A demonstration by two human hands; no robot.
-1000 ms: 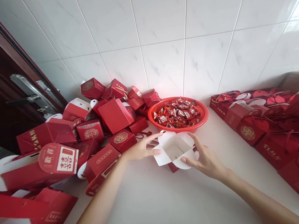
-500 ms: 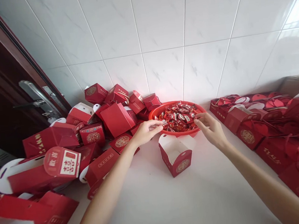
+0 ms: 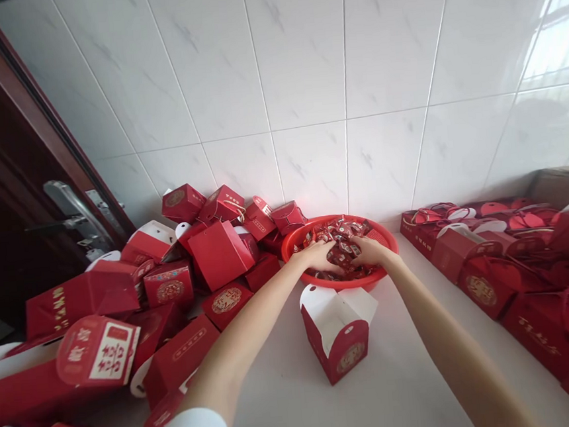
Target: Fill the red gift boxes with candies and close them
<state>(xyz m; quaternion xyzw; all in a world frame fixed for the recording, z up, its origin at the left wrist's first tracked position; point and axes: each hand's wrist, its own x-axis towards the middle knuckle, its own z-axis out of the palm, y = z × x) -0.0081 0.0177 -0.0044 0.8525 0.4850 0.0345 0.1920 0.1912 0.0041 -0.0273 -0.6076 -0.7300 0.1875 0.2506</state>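
A red plastic basket [image 3: 390, 236] stands against the wall, holding a heap of wrapped candies [image 3: 342, 251] in dark red wrappers. Both hands are inside it, touching the heap from opposite sides. My left hand [image 3: 319, 257] has thumb and fingers apart at the left of the candies. On the right, my right hand [image 3: 369, 251] has its fingers spread over the heap, some fingertips hidden among wrappers. Just in front of the basket, an open red gift box [image 3: 333, 342] with a white inside and raised flaps sits upright; no candy shows in it.
Many red gift boxes [image 3: 221, 252] lie in a loose pile on the left, several of them open. Rows of red boxes with cords [image 3: 483, 286] line the right side. Behind is a tiled wall [image 3: 310, 165]; a dark door with a metal handle [image 3: 77, 208] is at left.
Both hands have moved forward and inward, from the basket's rim down into the candies. The view has tilted up, so everything appears lower. The open box has stayed in place.
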